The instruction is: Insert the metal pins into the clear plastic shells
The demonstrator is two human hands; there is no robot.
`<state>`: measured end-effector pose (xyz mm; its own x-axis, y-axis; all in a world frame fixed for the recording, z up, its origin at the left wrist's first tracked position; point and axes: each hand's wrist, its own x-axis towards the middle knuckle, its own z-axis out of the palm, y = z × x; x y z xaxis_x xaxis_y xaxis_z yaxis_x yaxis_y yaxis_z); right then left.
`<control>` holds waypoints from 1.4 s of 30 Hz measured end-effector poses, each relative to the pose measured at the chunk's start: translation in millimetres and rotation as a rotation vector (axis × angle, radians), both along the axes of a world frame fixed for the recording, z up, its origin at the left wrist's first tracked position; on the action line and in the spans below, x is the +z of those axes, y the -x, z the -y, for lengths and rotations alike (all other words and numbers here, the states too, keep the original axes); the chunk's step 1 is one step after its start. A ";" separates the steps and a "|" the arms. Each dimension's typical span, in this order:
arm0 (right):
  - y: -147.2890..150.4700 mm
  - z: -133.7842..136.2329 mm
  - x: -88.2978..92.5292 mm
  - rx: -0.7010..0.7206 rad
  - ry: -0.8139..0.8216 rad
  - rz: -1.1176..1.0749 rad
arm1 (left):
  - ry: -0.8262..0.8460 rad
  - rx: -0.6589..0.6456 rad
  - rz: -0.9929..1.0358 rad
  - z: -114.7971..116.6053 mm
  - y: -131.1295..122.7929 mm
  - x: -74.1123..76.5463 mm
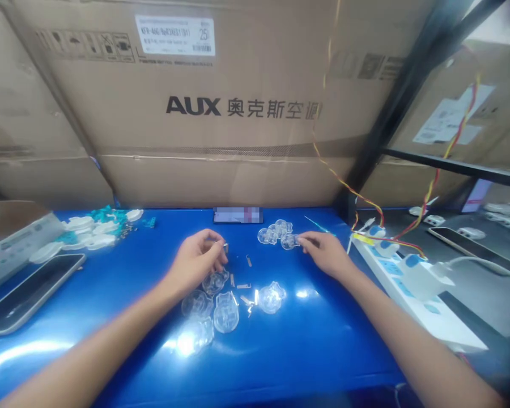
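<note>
Gently, the left hand [194,263] pinches a tiny metal clip [225,247]; the right hand [325,254] touches a light, stiff clear plastic shell [289,241], best held by its edge. I can't tell if it pinches.

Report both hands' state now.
Left hand: closed, pinching a small metal piece.
Right hand: open, fingertips at a clear plastic piece.

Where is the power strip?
In the head view, the white power strip lies at the right, beside the blue table and near the right hand.
</note>
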<state>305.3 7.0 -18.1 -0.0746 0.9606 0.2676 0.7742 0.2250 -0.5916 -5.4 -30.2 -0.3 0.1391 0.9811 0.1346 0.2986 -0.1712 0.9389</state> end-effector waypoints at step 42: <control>91.7 3.9 26.2 0.487 -0.031 0.191 | 0.155 -0.291 -0.865 -23.5 85.1 36.0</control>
